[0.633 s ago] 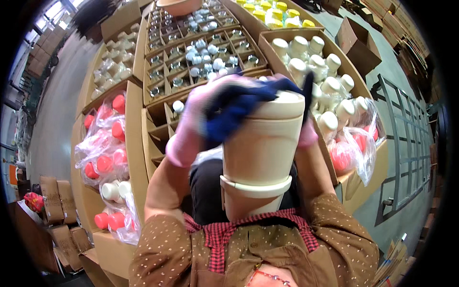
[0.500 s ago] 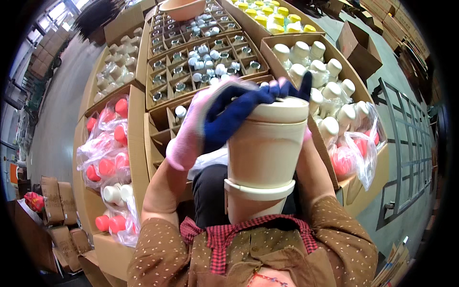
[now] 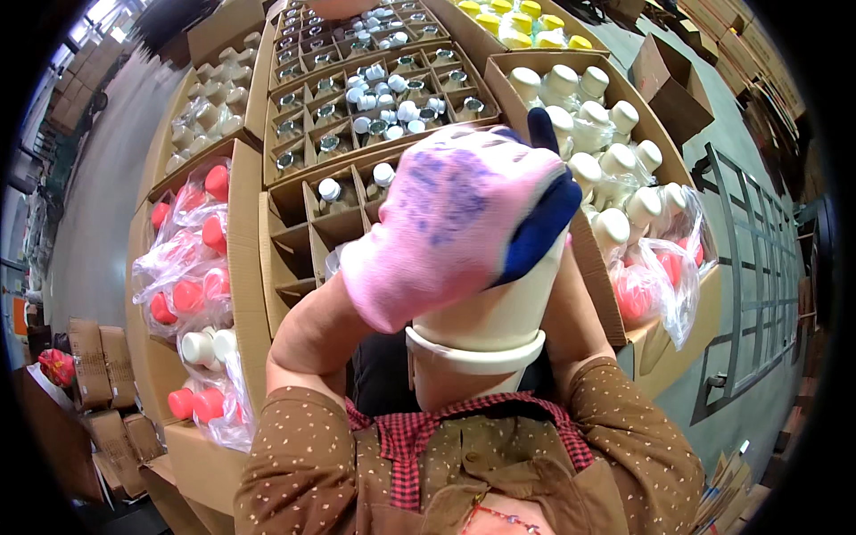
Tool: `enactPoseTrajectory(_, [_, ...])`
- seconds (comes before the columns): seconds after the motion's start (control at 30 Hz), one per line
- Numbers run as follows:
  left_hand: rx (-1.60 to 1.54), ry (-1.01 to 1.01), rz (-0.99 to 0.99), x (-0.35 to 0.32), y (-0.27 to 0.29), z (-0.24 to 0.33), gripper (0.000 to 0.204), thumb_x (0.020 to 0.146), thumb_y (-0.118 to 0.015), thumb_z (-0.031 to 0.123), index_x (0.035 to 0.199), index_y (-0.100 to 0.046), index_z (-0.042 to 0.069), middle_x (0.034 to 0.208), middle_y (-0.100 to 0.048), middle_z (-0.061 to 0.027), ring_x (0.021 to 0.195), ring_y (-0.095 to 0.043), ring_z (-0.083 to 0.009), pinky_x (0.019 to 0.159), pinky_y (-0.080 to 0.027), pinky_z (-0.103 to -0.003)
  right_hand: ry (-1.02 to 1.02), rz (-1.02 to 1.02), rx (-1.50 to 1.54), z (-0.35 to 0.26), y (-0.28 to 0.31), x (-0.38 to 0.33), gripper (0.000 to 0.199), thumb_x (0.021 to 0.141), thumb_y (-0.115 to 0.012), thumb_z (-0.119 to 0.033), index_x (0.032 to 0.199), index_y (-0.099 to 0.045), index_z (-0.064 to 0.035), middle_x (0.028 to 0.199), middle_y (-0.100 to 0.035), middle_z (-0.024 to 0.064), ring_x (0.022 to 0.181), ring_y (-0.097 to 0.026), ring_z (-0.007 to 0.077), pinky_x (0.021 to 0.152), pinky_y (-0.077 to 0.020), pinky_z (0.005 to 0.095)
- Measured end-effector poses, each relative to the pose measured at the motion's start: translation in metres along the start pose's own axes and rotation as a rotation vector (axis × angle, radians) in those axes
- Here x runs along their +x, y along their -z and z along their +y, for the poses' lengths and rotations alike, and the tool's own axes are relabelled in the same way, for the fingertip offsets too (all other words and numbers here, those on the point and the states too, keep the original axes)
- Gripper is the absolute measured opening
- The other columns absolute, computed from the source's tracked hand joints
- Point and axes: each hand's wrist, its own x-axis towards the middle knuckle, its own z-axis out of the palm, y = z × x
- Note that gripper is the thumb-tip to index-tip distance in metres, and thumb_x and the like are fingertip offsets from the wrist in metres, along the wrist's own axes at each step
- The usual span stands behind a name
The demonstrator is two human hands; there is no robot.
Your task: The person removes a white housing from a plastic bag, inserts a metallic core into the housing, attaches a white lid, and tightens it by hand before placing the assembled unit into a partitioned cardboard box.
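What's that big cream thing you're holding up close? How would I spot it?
Start at the divided cardboard box in the middle, then come toward the person's chest. There a cream cup sits under the pink-gloved left hand, with the right hand mostly hidden behind it. Unlike the small capped bottles in the boxes, it is far larger and has a raised band around it.

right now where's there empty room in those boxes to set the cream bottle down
Free: the empty cells of the brown cardboard divider box, just left of the pink-gloved left hand covering the cream plastic bottle. Crowded: the upper cells with white-capped small jars, the red-capped bottles in clear bags, and the box of cream bottles.
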Motion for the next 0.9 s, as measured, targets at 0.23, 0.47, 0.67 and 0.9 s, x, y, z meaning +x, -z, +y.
enactPoseTrajectory(0.23, [-0.545, 0.011, 0.175, -0.039, 0.001, -0.051, 0.032, 0.099, -0.052, 0.025, 0.107, -0.071, 0.001, 0.106, -0.071, -0.0109, 0.104, -0.063, -0.0257, 0.099, -0.045, -0.042, -0.025, 0.017, -0.201, -0.013, -0.022, 0.001, 0.083, 0.099, -0.029, -0.067, 0.103, -0.071, 0.0058, 0.095, -0.072, 0.015, 0.088, -0.069, 0.0214, 0.09, -0.0522, 0.0346])
enactPoseTrajectory(0.47, [0.383, -0.246, 0.098, 0.029, -0.004, -0.001, 0.016, 0.087, -0.061, 0.026, 0.087, -0.058, 0.01, 0.074, -0.062, -0.0094, 0.071, -0.065, -0.0267, 0.063, -0.051, -0.039, 0.181, 0.102, 0.058, 0.014, -0.029, 0.009, 0.073, 0.101, -0.031, -0.06, 0.105, -0.068, 0.0031, 0.096, -0.072, 0.0134, 0.089, -0.068, 0.0213, 0.091, -0.0514, 0.0333])
enactPoseTrajectory(0.67, [-0.512, -0.058, 0.24, -0.02, 0.008, -0.057, 0.027, 0.097, -0.055, 0.017, 0.083, -0.068, -0.002, 0.07, -0.064, -0.0071, 0.063, -0.063, -0.0164, 0.06, -0.05, -0.029, -0.184, 0.012, -0.317, -0.022, -0.039, -0.003, 0.067, 0.102, -0.034, -0.055, 0.126, -0.057, 0.0034, 0.123, -0.062, 0.0205, 0.111, -0.061, 0.0231, 0.097, -0.0492, 0.0346])
enactPoseTrajectory(0.9, [0.137, -0.198, 0.051, 0.041, 0.009, -0.01, 0.038, 0.09, -0.062, 0.041, 0.083, -0.06, 0.004, 0.066, -0.062, -0.0125, 0.063, -0.066, -0.0316, 0.057, -0.052, -0.042, -0.073, 0.223, 0.492, -0.011, -0.044, 0.027, 0.083, 0.099, -0.027, -0.065, 0.107, -0.07, 0.0046, 0.099, -0.073, 0.0167, 0.096, -0.069, 0.026, 0.094, -0.0506, 0.0342])
